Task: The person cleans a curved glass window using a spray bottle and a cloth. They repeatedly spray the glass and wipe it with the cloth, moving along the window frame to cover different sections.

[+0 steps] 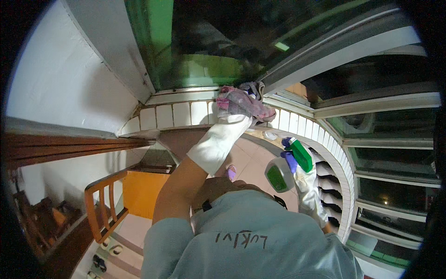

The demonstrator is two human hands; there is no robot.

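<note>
My left hand, in a white rubber glove with a long cuff, is on a crumpled pink and grey cloth. The cloth rests on the white-tiled window sill against the bottom of the window frame, and it hides most of my fingers. Lower on the right, my right hand wears a white glove with purple fingers. It grips a spray bottle by the neck, below the green trigger head. The bottle's translucent body bears a green label and hangs tilted over the floor.
Dark window glass rises behind the sill. More framed panes curve around the right, above a baluster railing. At left stand a white wall and a wooden chair. Several shoes lie on steps at lower left.
</note>
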